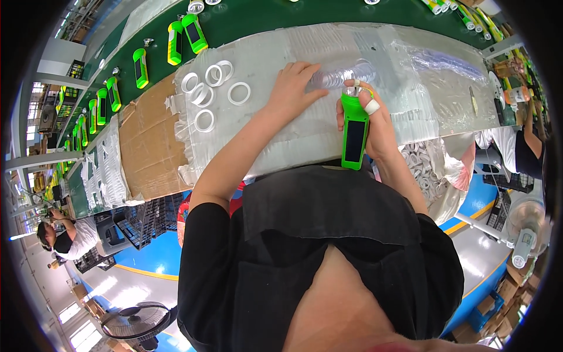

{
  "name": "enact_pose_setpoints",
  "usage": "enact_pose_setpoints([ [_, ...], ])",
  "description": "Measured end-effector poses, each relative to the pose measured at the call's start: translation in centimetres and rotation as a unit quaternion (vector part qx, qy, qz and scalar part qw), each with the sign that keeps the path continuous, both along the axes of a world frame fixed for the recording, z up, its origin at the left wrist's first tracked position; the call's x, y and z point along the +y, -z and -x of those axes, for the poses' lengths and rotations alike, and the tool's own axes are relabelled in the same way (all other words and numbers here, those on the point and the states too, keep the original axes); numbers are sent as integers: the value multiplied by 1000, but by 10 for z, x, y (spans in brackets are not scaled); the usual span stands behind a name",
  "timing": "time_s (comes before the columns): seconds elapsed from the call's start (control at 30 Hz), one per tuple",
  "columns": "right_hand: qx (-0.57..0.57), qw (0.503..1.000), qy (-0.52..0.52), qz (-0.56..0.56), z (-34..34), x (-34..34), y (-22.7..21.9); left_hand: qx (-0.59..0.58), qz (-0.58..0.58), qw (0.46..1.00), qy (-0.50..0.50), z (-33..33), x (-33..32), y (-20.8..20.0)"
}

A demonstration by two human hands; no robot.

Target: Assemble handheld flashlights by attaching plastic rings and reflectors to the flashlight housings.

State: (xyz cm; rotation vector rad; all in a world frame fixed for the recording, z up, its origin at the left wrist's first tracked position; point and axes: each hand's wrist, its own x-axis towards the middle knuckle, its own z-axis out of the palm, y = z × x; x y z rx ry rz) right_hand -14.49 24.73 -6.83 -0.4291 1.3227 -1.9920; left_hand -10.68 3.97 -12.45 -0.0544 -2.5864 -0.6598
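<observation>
My right hand [378, 126] is wrapped round a green flashlight [354, 132] with a dark panel on its side. The flashlight's silvery head points away from me, and white wraps cover some of my fingertips. To its left, my left hand [295, 89] reaches over the table with thumb and fingers apart. Its fingertips are at the left end of a row of clear round lenses [343, 78]; whether they touch a lens I cannot tell. Several white rings [239, 93] lie loose on the plastic-covered worktop, left of my left hand.
Green flashlights [194, 33] stand along the dark green conveyor [252, 14] beyond the worktop. Brown cardboard [153, 141] covers the left side. Clear plastic film [448, 64] lies at the right. A bag of white rings [423, 170] hangs beside my right arm. Other people sit at both sides.
</observation>
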Motion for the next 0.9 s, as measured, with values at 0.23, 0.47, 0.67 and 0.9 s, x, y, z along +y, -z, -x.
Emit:
enact_pose_setpoints([
  [0.23,51,996,-74,-18,-1,-7,-9,30,-183,982,42,-27,3,-43],
  [0.47,65,987,-147,4,-17,-33,-23,121,-92,983,105,-68,14,-69],
  [0.67,92,969,-228,11,-19,-48,-12,136,-150,971,129,-81,10,-65],
  [0.9,123,965,-223,58,-21,-77,-9,198,-96,973,76,-85,-6,-59],
])
